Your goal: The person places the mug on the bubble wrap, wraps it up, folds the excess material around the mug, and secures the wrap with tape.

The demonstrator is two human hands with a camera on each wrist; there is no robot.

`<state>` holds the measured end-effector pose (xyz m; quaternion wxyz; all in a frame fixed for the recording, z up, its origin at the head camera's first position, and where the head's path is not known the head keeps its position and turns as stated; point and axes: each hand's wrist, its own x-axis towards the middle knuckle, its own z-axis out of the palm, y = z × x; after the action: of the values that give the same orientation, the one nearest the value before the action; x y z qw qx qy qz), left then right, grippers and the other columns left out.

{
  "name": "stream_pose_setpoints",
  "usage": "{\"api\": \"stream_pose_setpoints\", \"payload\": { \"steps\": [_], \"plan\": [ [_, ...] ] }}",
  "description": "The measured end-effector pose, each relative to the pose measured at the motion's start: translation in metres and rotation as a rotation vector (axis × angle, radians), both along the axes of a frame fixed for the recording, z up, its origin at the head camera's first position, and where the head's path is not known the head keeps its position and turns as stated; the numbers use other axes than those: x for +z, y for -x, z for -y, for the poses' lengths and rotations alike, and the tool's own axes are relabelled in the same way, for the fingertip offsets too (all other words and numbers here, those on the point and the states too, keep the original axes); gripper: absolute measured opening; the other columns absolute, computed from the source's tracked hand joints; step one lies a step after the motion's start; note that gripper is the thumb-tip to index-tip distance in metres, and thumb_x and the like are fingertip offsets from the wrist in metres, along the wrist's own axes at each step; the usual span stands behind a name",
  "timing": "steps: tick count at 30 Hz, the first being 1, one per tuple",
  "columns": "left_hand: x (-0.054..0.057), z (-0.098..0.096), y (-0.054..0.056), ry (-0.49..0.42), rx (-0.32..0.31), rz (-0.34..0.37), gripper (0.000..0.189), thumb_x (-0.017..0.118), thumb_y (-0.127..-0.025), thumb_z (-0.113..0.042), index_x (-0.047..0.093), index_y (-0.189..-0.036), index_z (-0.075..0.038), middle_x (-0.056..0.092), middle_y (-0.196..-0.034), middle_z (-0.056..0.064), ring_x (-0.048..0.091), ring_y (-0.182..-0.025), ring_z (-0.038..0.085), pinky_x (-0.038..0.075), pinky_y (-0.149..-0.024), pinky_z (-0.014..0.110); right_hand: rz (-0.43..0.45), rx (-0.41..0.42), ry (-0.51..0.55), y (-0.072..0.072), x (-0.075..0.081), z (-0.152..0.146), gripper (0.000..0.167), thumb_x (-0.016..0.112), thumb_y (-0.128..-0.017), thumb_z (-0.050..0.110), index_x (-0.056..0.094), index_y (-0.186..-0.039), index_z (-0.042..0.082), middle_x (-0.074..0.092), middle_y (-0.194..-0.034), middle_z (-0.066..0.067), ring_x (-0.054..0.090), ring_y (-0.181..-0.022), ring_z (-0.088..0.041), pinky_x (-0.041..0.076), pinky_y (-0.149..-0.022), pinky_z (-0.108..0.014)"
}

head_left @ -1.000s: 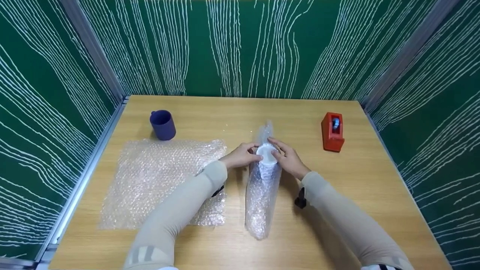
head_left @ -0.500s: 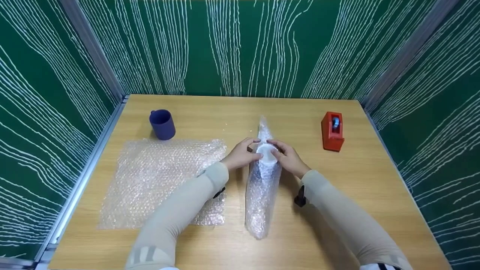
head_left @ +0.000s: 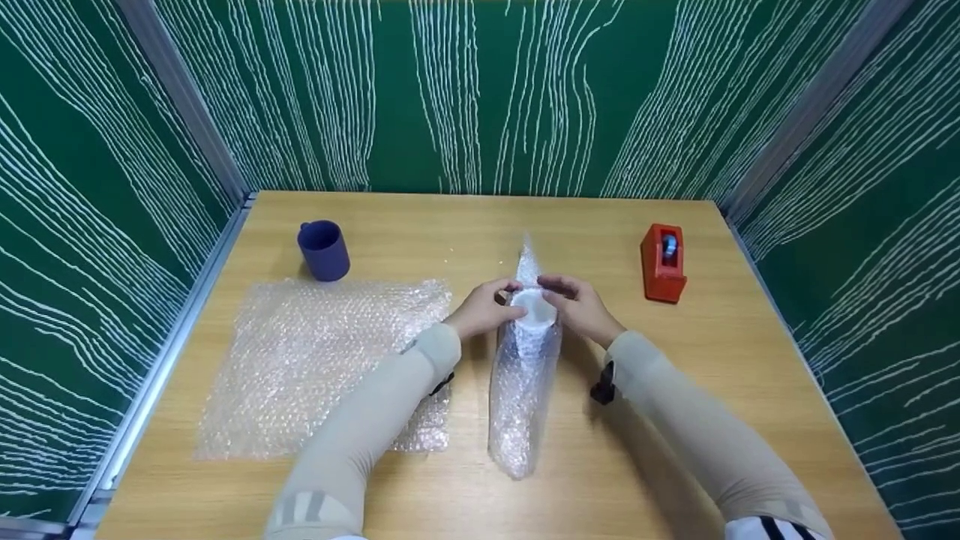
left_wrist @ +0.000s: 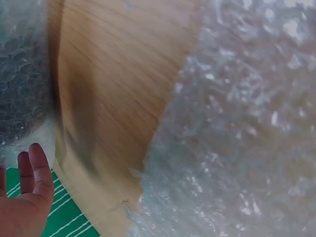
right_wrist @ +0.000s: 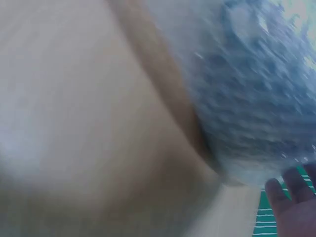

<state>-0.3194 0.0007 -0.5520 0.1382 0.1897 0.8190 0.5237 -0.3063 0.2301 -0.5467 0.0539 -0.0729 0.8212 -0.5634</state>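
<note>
A white cup [head_left: 535, 309], its opening facing up, stands inside a rolled sheet of bubble wrap [head_left: 517, 412]. One tail of the wrap points toward the person, a narrower one [head_left: 528, 262] toward the back. My left hand [head_left: 487, 306] holds the cup's left side, thumb on the rim. On the opposite side, my right hand [head_left: 585, 309] has its thumb and forefinger bent at the rim by the back tail. In the left wrist view, fingers [left_wrist: 42, 177] reach the white rim. The right wrist view is blurred, with fingertips [right_wrist: 279, 195] beside the wrapped cup.
A flat bubble wrap sheet [head_left: 315, 360] lies on the left of the wooden table [head_left: 450, 510]. Behind it stands a purple mug [head_left: 324, 251]. A red tape dispenser [head_left: 663, 262] sits at the back right. Green walls [head_left: 397, 97] with white lines enclose the table.
The back tail of wrap has narrowed to a point. My right hand has shifted slightly, its thumb and forefinger now closer together at the rim. The left hand has barely moved.
</note>
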Motion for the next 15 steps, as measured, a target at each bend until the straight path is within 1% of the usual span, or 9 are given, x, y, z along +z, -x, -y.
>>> {"api": "stream_pose_setpoints", "payload": {
  "steps": [3,5,7,10,12,14,15],
  "plan": [
    [0.0,0.001,0.001,0.006,0.008,-0.006,0.048,0.077,-0.095,-0.018,0.067,-0.141,-0.006,0.071,-0.133,0.015,0.066,-0.114,0.029,0.058,-0.093,0.03,-0.008,-0.043,-0.009,0.011,0.007,0.0,0.041,0.062,-0.109,0.012,0.062,-0.145,-0.008,0.066,-0.144,-0.029,0.063,-0.133,-0.04,0.054,-0.11,-0.032],
    [0.0,0.001,0.002,0.009,0.013,-0.015,0.047,0.077,-0.095,-0.019,0.068,-0.139,-0.006,0.071,-0.132,0.016,0.067,-0.113,0.028,0.058,-0.094,0.031,0.006,-0.062,-0.035,0.021,0.011,0.0,0.043,0.061,-0.11,0.014,0.061,-0.145,-0.01,0.065,-0.144,-0.03,0.063,-0.134,-0.041,0.054,-0.112,-0.039],
    [0.001,0.001,0.003,0.008,0.017,-0.022,0.047,0.077,-0.095,-0.019,0.068,-0.139,-0.005,0.071,-0.131,0.016,0.067,-0.113,0.028,0.058,-0.096,0.032,0.061,-0.067,-0.081,0.03,0.014,-0.002,0.047,0.06,-0.111,0.018,0.057,-0.149,-0.008,0.062,-0.149,-0.029,0.06,-0.137,-0.041,0.052,-0.117,-0.045],
    [0.001,0.0,0.002,0.002,0.027,-0.022,0.046,0.078,-0.095,-0.019,0.069,-0.138,-0.006,0.072,-0.132,0.016,0.068,-0.113,0.027,0.059,-0.099,0.034,0.175,-0.048,-0.153,0.042,0.018,-0.003,0.052,0.058,-0.112,0.025,0.051,-0.154,-0.005,0.056,-0.156,-0.027,0.054,-0.145,-0.041,0.046,-0.124,-0.053],
    [0.001,0.0,0.002,0.005,0.028,-0.021,0.046,0.079,-0.095,-0.019,0.07,-0.138,-0.006,0.073,-0.132,0.015,0.067,-0.113,0.025,0.059,-0.1,0.034,0.247,-0.026,-0.189,0.048,0.019,-0.005,0.056,0.057,-0.112,0.028,0.048,-0.156,-0.005,0.052,-0.159,-0.026,0.05,-0.148,-0.041,0.042,-0.127,-0.054],
    [0.0,-0.001,0.001,0.008,0.027,-0.018,0.046,0.079,-0.095,-0.02,0.07,-0.138,-0.006,0.073,-0.132,0.015,0.067,-0.111,0.023,0.059,-0.1,0.033,0.306,-0.011,-0.191,0.053,0.018,-0.006,0.058,0.058,-0.112,0.03,0.046,-0.157,-0.005,0.052,-0.158,-0.028,0.052,-0.146,-0.04,0.041,-0.128,-0.054],
    [0.0,-0.001,0.001,0.011,0.026,-0.017,0.046,0.079,-0.096,-0.02,0.07,-0.138,-0.006,0.073,-0.132,0.015,0.067,-0.11,0.023,0.059,-0.1,0.033,0.335,-0.005,-0.187,0.055,0.017,-0.006,0.059,0.057,-0.112,0.031,0.045,-0.158,-0.005,0.053,-0.157,-0.028,0.054,-0.143,-0.038,0.043,-0.126,-0.053]
  ]
}}
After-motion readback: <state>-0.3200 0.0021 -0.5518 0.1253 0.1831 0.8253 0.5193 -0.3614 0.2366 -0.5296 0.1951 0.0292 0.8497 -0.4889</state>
